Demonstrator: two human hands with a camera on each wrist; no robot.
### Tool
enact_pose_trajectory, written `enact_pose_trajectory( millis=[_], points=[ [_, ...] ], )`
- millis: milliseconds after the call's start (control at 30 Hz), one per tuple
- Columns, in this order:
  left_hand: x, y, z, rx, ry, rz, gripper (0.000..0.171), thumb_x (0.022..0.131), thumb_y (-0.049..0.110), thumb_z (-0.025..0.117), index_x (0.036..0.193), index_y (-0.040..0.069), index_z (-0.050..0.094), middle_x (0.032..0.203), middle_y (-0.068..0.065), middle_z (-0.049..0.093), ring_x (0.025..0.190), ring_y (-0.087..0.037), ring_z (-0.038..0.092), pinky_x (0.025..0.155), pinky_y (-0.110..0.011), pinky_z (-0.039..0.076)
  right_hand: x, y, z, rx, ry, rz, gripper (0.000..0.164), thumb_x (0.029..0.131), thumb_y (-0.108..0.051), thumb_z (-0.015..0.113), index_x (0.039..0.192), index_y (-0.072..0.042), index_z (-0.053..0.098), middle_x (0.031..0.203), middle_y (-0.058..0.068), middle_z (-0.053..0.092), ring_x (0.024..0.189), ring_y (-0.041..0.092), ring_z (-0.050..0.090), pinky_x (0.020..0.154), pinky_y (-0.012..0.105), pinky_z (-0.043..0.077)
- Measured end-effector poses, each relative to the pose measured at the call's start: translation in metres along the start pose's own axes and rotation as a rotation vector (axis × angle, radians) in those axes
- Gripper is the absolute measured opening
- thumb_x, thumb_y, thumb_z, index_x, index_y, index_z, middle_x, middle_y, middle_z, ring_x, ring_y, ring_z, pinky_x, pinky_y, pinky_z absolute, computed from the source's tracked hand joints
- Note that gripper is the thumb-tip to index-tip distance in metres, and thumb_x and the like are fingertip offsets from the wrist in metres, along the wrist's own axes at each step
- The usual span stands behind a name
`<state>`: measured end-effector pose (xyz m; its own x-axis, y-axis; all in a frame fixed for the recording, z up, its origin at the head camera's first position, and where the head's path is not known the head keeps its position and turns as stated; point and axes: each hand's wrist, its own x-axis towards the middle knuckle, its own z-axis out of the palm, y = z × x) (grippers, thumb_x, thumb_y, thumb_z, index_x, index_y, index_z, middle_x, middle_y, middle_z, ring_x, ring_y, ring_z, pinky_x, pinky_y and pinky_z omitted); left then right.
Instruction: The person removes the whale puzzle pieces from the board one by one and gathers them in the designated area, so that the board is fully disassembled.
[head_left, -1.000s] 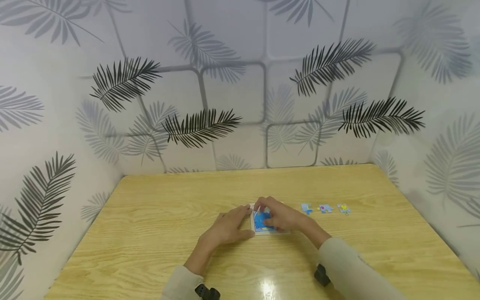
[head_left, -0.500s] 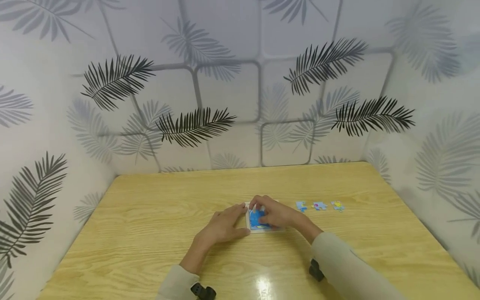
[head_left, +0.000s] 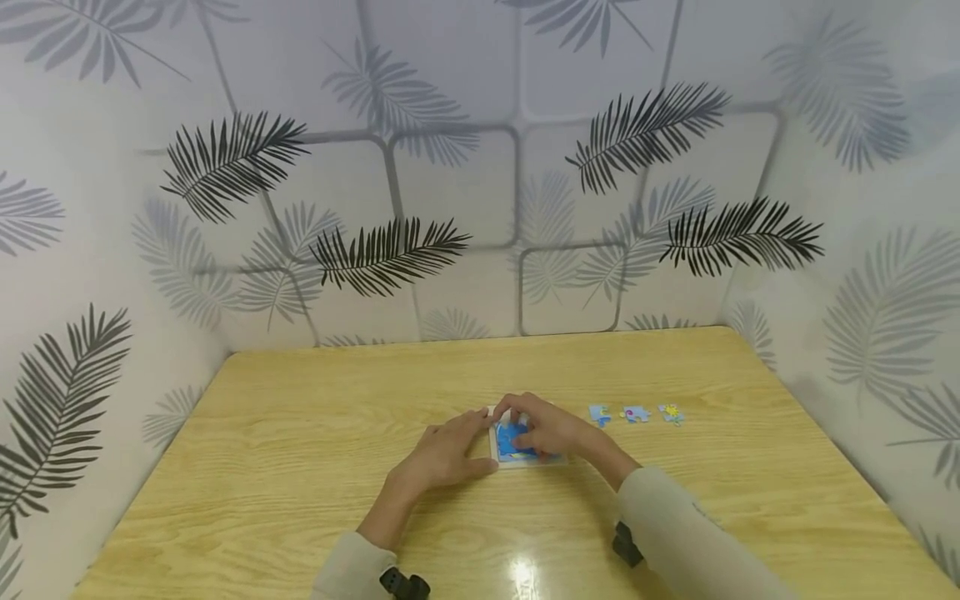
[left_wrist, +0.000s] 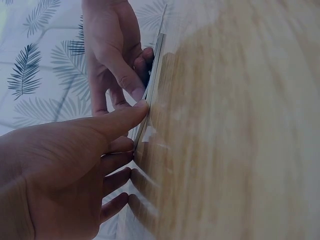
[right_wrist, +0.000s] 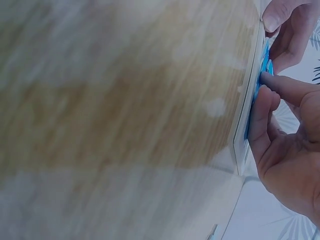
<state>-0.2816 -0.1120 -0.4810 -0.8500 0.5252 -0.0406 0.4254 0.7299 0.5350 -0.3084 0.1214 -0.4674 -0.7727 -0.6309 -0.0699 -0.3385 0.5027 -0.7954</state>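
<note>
A shallow white-framed puzzle tray (head_left: pixel 531 465) with a blue picture lies on the table. My left hand (head_left: pixel 442 454) rests at its left side, thumb on the near corner and fingers by the far one. In the left wrist view the left thumb (left_wrist: pixel 131 117) touches the tray's edge. Over the tray, my right hand (head_left: pixel 551 429) has its thumb and bent fingers on a blue puzzle piece (head_left: pixel 510 435); the palm and fingers hide part of the picture. In the right wrist view, blue pieces (right_wrist: pixel 266 55) stand slightly above the tray rim (right_wrist: pixel 239 130) beside the fingertips.
Three loose puzzle pieces lie in a row to the right: a light-blue one (head_left: pixel 599 414), one with a pink swirl (head_left: pixel 636 414) and one with a yellow sun (head_left: pixel 671 413). The wood-grain table (head_left: pixel 337 400) meets a leaf-patterned wall covering (head_left: pixel 450 308) at the back.
The head view has shifted slightly, moving the whole scene a little left. The right fingers and thumb shift slightly on the blue piece. The left hand stays at the tray.
</note>
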Motion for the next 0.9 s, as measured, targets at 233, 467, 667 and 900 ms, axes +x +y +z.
enact_pose_trajectory(
  millis=[233, 467, 667, 900],
  points=[
    [0.000, 0.000, 0.001, 0.005, -0.004, -0.004, 0.073, 0.099, 0.037, 0.070, 0.160, 0.011, 0.040, 0.167, -0.013, 0.036, 0.152, -0.040, 0.034, 0.116, -0.067, 0.025, 0.000, 0.003, 0.003, -0.042, 0.025, -0.015, 0.037, 0.099, 0.006, 0.063, 0.130, -0.013, 0.057, 0.122, 0.021, 0.046, 0.067, 0.016, 0.052, 0.051, 0.022, 0.048],
    [0.003, -0.003, 0.002, 0.008, -0.004, 0.004, 0.072, 0.099, 0.039, 0.070, 0.160, 0.014, 0.042, 0.167, -0.010, 0.035, 0.153, -0.038, 0.032, 0.115, -0.067, 0.026, -0.001, 0.002, 0.006, -0.123, 0.065, -0.009, 0.034, 0.099, 0.004, 0.065, 0.128, -0.014, 0.060, 0.119, 0.017, 0.050, 0.073, 0.018, 0.054, 0.060, 0.026, 0.051],
    [0.004, -0.004, 0.002, 0.022, -0.005, 0.001, 0.074, 0.099, 0.040, 0.070, 0.161, 0.011, 0.039, 0.167, -0.011, 0.036, 0.152, -0.039, 0.034, 0.115, -0.068, 0.026, -0.002, 0.002, 0.010, -0.268, 0.124, -0.094, 0.033, 0.094, 0.001, 0.070, 0.125, -0.011, 0.064, 0.113, 0.013, 0.057, 0.097, 0.023, 0.056, 0.080, 0.039, 0.052],
    [0.003, -0.003, 0.003, 0.027, -0.004, -0.019, 0.071, 0.099, 0.041, 0.070, 0.158, 0.010, 0.044, 0.167, -0.009, 0.037, 0.153, -0.036, 0.034, 0.116, -0.065, 0.027, -0.019, 0.003, -0.003, -0.212, 0.195, -0.118, 0.034, 0.097, -0.004, 0.070, 0.130, -0.010, 0.065, 0.110, 0.010, 0.057, 0.078, 0.015, 0.050, 0.069, 0.027, 0.047]
  ],
)
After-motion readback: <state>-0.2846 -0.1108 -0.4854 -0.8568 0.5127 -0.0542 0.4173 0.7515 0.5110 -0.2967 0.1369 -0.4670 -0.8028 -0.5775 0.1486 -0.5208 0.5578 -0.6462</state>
